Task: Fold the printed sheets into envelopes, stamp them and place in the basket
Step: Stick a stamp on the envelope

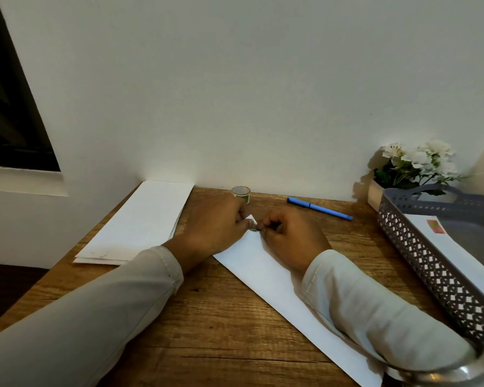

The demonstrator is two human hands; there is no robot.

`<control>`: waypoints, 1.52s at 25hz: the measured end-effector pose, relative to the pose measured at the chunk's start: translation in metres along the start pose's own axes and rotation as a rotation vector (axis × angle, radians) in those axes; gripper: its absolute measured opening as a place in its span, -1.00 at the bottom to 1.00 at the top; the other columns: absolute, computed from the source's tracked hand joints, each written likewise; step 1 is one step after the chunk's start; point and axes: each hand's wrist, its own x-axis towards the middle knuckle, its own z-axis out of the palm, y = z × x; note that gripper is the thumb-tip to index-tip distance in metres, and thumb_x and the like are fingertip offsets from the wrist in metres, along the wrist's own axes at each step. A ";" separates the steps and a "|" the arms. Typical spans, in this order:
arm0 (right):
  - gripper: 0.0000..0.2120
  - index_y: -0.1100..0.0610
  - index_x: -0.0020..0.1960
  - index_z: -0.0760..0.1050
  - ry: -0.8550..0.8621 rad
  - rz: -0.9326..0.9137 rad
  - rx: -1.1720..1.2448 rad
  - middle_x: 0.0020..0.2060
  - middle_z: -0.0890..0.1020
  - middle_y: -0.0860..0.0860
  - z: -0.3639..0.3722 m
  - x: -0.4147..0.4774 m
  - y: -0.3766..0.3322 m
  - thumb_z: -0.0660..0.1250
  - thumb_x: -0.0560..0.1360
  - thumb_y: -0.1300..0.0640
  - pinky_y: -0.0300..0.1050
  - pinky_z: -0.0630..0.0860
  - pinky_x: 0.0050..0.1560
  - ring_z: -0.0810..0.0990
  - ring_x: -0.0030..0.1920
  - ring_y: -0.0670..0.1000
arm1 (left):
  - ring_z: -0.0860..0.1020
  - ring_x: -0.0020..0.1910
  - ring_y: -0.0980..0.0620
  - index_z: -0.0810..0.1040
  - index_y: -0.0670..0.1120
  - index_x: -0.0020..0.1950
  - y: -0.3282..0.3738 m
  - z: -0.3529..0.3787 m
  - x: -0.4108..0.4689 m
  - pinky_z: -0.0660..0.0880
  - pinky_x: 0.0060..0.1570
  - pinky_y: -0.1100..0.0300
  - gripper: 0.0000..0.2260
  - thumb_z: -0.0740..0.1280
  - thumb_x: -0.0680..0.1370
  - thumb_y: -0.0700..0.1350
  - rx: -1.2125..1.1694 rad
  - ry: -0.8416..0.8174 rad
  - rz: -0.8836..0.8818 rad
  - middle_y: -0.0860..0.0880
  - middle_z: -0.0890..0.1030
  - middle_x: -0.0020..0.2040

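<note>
Your left hand (pixel 221 227) curls, pinching the far corner of the envelope (pixel 277 280); your right hand (pixel 291 236) pinches what looks like a small stamp (pixel 253 229) there. Envelope lies diagonal mid-desk: flat, crisp white paper. Risk: the thin stamp curls or sticks crooked if you press one edge first, & smooth paper may slide on the grainy wood desk (pixel 221 317). Grey perforated basket (pixel 419 263) sits right.

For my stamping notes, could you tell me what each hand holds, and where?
The left hand pinches the white envelope at its far corner; right hand pinches what looks like a small stamp against that corner.
</note>
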 end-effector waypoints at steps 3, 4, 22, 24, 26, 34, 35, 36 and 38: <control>-0.77 -0.08 0.11 0.68 -0.009 -0.084 -0.182 -0.07 0.68 -0.11 -0.001 -0.002 -0.002 0.29 0.59 0.13 -0.06 0.61 -0.06 0.60 -0.12 -0.08 | 0.57 -0.20 0.17 0.61 0.13 0.01 -0.004 0.002 -0.002 0.50 -0.25 0.19 -0.93 0.40 0.54 0.04 -0.060 0.012 0.017 0.16 0.63 -0.20; -0.75 -0.09 0.16 0.66 -0.021 -0.112 -0.236 -0.05 0.66 -0.10 -0.001 -0.003 -0.003 0.26 0.61 0.10 -0.07 0.60 -0.06 0.58 -0.10 -0.07 | 0.57 -0.21 0.18 0.62 0.12 0.01 -0.006 0.001 -0.002 0.46 -0.28 0.22 -0.94 0.39 0.55 0.01 -0.080 0.003 0.021 0.16 0.62 -0.21; -0.70 -0.18 0.35 0.55 -0.105 -0.252 -0.444 0.06 0.56 -0.09 -0.001 -0.003 -0.001 0.19 0.67 -0.06 -0.20 0.37 -0.14 0.54 0.01 -0.02 | 0.54 -0.06 0.11 0.68 0.11 0.14 -0.007 0.003 -0.008 0.31 -0.18 0.31 -0.79 0.30 0.60 -0.09 -0.009 0.039 0.179 0.09 0.66 0.02; -0.71 -0.17 0.33 0.57 -0.090 -0.256 -0.421 0.10 0.58 -0.09 -0.001 -0.002 -0.001 0.21 0.67 -0.04 -0.21 0.37 -0.10 0.55 0.05 -0.01 | 0.56 0.01 0.08 0.68 0.13 0.12 -0.006 0.002 -0.008 0.37 -0.14 0.25 -0.78 0.30 0.60 -0.09 0.009 0.048 0.202 0.09 0.66 0.05; -0.71 -0.15 0.32 0.58 -0.091 -0.262 -0.400 0.14 0.59 -0.10 -0.001 -0.001 0.000 0.22 0.67 -0.02 -0.22 0.35 -0.08 0.56 0.08 -0.02 | 0.56 0.03 0.08 0.68 0.15 0.13 -0.006 0.002 -0.008 0.46 -0.08 0.21 -0.77 0.28 0.60 -0.08 0.038 0.046 0.204 0.11 0.66 0.07; -0.74 -0.10 0.21 0.66 -0.101 -0.211 -0.325 0.07 0.61 -0.15 -0.010 0.000 0.001 0.31 0.59 0.10 -0.32 0.36 -0.15 0.50 -0.04 -0.12 | 0.49 -0.15 0.16 0.69 0.10 0.16 -0.007 0.000 -0.008 0.34 -0.25 0.35 -0.79 0.34 0.59 -0.07 -0.031 0.002 0.119 0.09 0.65 0.01; -0.73 -0.11 0.24 0.64 -0.104 -0.218 -0.327 0.08 0.61 -0.14 -0.009 0.000 0.001 0.29 0.60 0.09 -0.35 0.30 -0.20 0.49 -0.03 -0.12 | 0.46 -0.21 0.17 0.70 0.10 0.15 -0.006 -0.001 -0.007 0.27 -0.31 0.38 -0.81 0.36 0.58 -0.06 -0.045 0.001 0.101 0.10 0.65 -0.03; -0.71 -0.12 0.28 0.61 -0.112 -0.224 -0.332 0.10 0.60 -0.12 -0.008 0.000 0.001 0.27 0.62 0.09 -0.36 0.27 -0.22 0.49 -0.02 -0.10 | 0.46 -0.25 0.18 0.70 0.10 0.14 -0.006 -0.002 -0.007 0.24 -0.34 0.39 -0.82 0.38 0.58 -0.05 -0.061 -0.001 0.085 0.11 0.64 -0.08; -0.66 -0.16 0.36 0.54 -0.142 -0.224 -0.342 0.14 0.57 -0.09 -0.005 -0.002 0.000 0.22 0.65 0.08 -0.31 0.26 -0.22 0.51 0.03 -0.05 | 0.47 -0.29 0.22 0.71 0.09 0.10 -0.006 -0.004 -0.007 0.24 -0.35 0.40 -0.84 0.40 0.57 -0.05 -0.103 -0.008 0.056 0.15 0.64 -0.14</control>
